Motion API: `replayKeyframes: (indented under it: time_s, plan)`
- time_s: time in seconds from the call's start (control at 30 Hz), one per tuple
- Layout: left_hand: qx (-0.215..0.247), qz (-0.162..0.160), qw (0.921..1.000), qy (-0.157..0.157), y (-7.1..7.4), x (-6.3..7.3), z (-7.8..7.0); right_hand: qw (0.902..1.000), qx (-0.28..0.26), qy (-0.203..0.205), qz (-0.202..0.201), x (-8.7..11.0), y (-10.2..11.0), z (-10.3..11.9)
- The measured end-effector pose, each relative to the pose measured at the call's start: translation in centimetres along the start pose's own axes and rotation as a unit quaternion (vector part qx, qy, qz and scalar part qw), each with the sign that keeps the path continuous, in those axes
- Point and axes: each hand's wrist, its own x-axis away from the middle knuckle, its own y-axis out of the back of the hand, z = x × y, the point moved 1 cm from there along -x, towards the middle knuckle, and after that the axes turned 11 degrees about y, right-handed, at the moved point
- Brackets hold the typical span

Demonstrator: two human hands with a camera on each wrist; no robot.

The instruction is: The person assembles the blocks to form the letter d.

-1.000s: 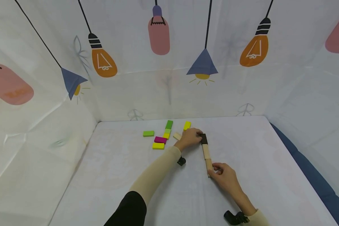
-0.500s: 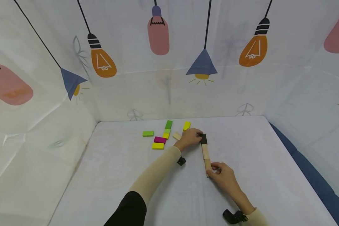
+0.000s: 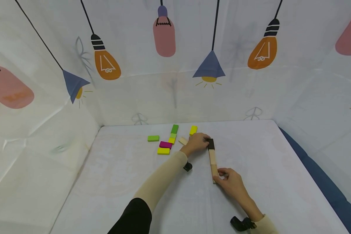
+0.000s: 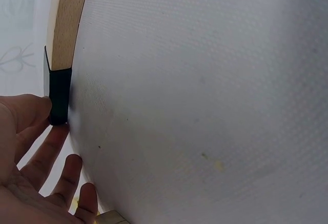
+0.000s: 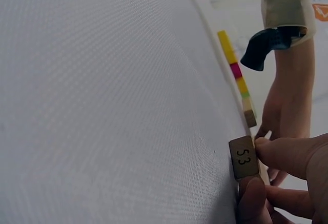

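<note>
Block marked 53 [image 5: 243, 157] is lying between pinching digits of the right hand [image 3: 231, 184], numbered end showing, while the left hand [image 3: 196, 142] is pinching the dark block [image 3: 211, 144], plain wooden block [image 3: 212, 157] sitting end to end between both.
</note>
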Motion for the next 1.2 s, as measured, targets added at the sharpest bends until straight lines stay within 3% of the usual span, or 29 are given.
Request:
replayKeyframes:
  time_s: [0.53,1.2]
  plan:
    - [0.023,0.003,0.9997,0.008,-0.06,0.12,0.22,1.0,0.0,-0.007,0.003,-0.15,-0.18,-0.18]
    - [0.005,0.001,0.9999,0.01,-0.1,0.2,0.1,1.0,-0.003,-0.004,0.0,-0.06,-0.23,-0.16]
